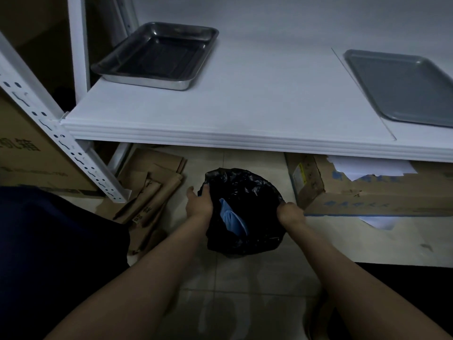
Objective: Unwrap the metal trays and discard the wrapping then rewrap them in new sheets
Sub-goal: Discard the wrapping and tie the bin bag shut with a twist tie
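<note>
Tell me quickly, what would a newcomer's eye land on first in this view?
The left hand and right hand grip opposite sides of the black bin bag on the floor, a crumpled blue sheet inside it. Above, on the white shelf, a deep steel tray sits at back left and a flat grey tray at the right edge, both unwrapped.

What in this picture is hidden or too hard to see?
Head view:
- Grey tray: right end cut off by the frame edge.
- Blue wrapping: mostly hidden inside the black bag.
- Left hand and right hand: fingertips hidden by the bag's rim they grip.
- Cardboard box print: too dim and blurred to read.
</note>
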